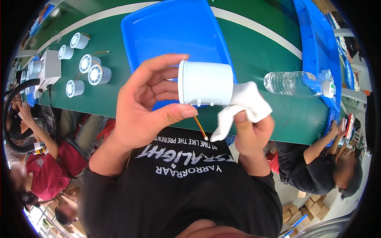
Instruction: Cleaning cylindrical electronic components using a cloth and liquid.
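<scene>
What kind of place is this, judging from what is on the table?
Probably a small assembly workshop or factory line. A long green work table holds several identical white round fan-like parts with wires and a blue plastic tray. The left hand holds one white cylindrical housing, and other people sit alongside.

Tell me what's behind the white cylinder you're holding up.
Behind the white cylinder lies the blue tray on the green table. The cylinder and the left hand cover the tray's near part, so anything lying there is hidden.
</scene>
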`<control>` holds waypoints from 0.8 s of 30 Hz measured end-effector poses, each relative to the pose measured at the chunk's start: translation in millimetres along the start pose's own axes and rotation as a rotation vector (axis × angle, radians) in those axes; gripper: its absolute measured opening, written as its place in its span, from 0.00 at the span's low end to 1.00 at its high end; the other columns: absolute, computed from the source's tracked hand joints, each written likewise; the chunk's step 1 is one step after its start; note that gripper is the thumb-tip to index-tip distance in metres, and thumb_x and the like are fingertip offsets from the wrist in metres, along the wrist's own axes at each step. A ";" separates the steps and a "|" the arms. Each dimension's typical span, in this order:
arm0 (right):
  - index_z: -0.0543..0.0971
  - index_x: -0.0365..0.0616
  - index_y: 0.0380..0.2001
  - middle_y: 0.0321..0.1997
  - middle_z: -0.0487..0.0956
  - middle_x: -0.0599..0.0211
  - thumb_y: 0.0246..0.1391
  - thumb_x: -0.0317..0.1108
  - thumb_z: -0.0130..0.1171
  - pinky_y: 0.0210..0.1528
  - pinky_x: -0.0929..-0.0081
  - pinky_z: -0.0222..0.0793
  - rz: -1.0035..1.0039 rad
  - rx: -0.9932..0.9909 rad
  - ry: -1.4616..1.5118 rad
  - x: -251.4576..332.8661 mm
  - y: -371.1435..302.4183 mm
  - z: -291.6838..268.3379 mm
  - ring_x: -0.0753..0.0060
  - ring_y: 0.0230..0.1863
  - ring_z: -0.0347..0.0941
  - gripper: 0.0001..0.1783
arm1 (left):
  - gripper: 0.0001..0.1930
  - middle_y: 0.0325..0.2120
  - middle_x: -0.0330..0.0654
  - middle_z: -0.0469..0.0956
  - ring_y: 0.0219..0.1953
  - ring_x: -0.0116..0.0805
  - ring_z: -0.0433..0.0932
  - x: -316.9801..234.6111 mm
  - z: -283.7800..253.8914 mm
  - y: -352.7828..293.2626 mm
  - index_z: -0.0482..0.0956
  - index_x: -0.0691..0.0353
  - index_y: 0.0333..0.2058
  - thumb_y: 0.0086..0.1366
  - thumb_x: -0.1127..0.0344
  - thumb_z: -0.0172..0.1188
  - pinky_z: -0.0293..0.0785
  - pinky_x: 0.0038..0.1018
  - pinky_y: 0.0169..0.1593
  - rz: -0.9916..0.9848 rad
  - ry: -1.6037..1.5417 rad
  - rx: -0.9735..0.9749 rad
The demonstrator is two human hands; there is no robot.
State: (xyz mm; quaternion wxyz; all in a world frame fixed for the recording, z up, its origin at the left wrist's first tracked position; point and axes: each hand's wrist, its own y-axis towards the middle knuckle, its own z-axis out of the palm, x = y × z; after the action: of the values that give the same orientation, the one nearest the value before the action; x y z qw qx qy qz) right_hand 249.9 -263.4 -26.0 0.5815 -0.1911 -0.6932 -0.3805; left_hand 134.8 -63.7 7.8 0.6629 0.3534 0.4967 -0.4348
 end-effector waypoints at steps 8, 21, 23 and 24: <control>0.76 0.29 0.47 0.44 0.78 0.48 0.61 0.27 0.59 0.43 0.65 0.69 -0.241 -0.062 -0.199 -10.8 -0.5 22.4 0.57 0.42 0.73 0.14 | 0.35 0.53 0.52 0.78 0.49 0.39 0.82 2.5 9.2 -1.7 0.73 0.67 0.59 0.52 0.73 0.76 0.81 0.32 0.50 0.108 0.325 0.030; 0.76 0.30 0.48 0.41 0.77 0.50 0.63 0.28 0.58 0.38 0.69 0.68 -0.155 -0.063 -0.153 -1.6 8.4 9.8 0.61 0.36 0.72 0.14 | 0.37 0.59 0.55 0.73 0.56 0.41 0.79 6.8 9.0 5.0 0.70 0.66 0.62 0.54 0.73 0.75 0.79 0.35 0.54 0.106 0.201 0.069; 0.76 0.30 0.47 0.41 0.77 0.49 0.61 0.27 0.59 0.38 0.67 0.68 -0.250 -0.023 -0.293 2.0 12.2 4.9 0.57 0.36 0.72 0.13 | 0.37 0.58 0.55 0.74 0.55 0.41 0.79 5.4 3.1 6.2 0.69 0.66 0.63 0.55 0.74 0.74 0.79 0.35 0.54 -0.013 0.080 0.100; 0.76 0.29 0.46 0.41 0.77 0.48 0.60 0.25 0.59 0.39 0.65 0.68 -0.344 0.016 -0.433 4.0 13.8 3.2 0.53 0.36 0.72 0.13 | 0.37 0.57 0.55 0.75 0.53 0.40 0.80 4.8 1.0 6.2 0.68 0.66 0.64 0.56 0.74 0.74 0.79 0.35 0.54 -0.133 -0.042 0.132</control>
State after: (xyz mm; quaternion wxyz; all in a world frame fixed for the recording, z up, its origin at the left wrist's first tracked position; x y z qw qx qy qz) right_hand 256.5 -252.9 -18.1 0.3480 -0.1429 -0.8267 -0.4183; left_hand 141.5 -63.4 3.7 0.6182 0.3532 0.4752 -0.5170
